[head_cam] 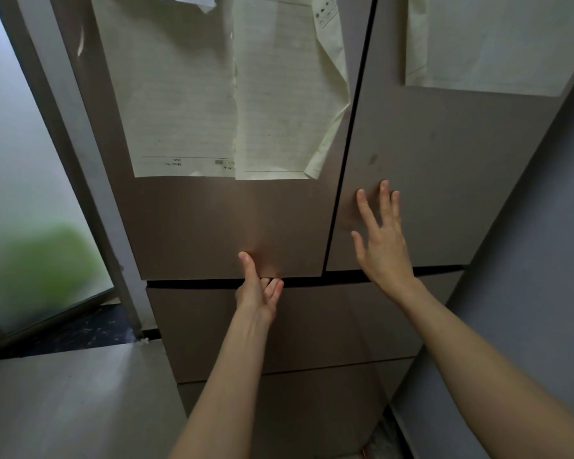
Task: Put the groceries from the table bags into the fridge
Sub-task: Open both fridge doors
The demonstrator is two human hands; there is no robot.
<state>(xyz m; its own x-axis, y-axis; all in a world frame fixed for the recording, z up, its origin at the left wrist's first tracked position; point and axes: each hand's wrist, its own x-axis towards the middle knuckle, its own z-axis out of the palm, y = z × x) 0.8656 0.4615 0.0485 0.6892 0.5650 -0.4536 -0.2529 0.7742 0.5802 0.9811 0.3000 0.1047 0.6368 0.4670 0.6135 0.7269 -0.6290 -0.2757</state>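
A tall brown fridge fills the view, with its left upper door (212,223) and right upper door (444,180) both closed. My left hand (259,286) grips the bottom edge of the left door: its fingers hook into the dark gap under the door and its thumb lies on the door's front. My right hand (380,240) lies flat against the right door near the centre seam, fingers spread and straight. No groceries or bags are in view.
Lined paper sheets (212,94) hang on the left door and another sheet (491,41) on the right door. Two drawer fronts (312,329) sit below the doors. A frosted glass door (30,193) stands at the left, a grey wall (527,276) at the right.
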